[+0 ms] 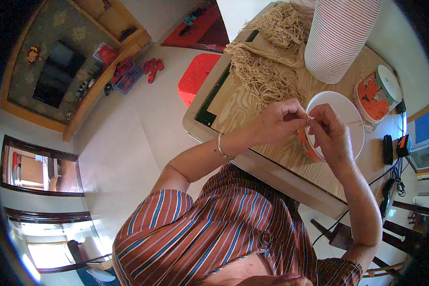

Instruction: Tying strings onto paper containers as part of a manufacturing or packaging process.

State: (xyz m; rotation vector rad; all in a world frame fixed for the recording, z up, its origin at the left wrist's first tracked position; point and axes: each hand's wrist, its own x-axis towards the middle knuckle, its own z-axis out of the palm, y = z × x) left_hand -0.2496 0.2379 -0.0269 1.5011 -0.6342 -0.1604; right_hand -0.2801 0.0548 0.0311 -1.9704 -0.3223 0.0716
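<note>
- The left hand [282, 119] had its thumb and forefinger drawn together in a narrow pinch on a small pale bit [310, 117], too small to identify.
- The right hand [331, 133] met it from the other side, its fingertips also closed on that bit, which lay directly between the two pinches.
- Both grips were above the near-left part of a white-lined bucket [344, 105], on the wood-patterned table [281, 163].
- A heap of tan cord [267, 76] lay just beyond the left hand, while a tall stack of white containers [341, 43] stood beyond the bucket.
</note>
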